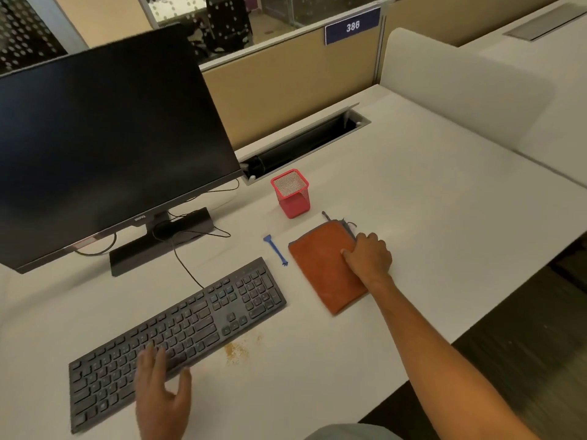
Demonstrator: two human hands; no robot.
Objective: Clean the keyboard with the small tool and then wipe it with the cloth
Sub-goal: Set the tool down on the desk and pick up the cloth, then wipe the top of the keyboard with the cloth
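Below placard "386" (352, 26), right hand (368, 257) seemingly grasps orange cloth (324, 268); relaxed left hand (160, 392) touches keyboard (203, 319).

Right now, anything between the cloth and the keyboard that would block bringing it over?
Nothing visible blocks it. The right hand grips the orange cloth at its right edge; bare desk separates it from the keyboard. The blue tool lies beyond that gap, off the path. The left hand rests on the keyboard's near edge.

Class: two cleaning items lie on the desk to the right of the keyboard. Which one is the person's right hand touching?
The folded orange cloth: the right hand rests on its right edge. The small blue tool lies untouched between cloth and keyboard.
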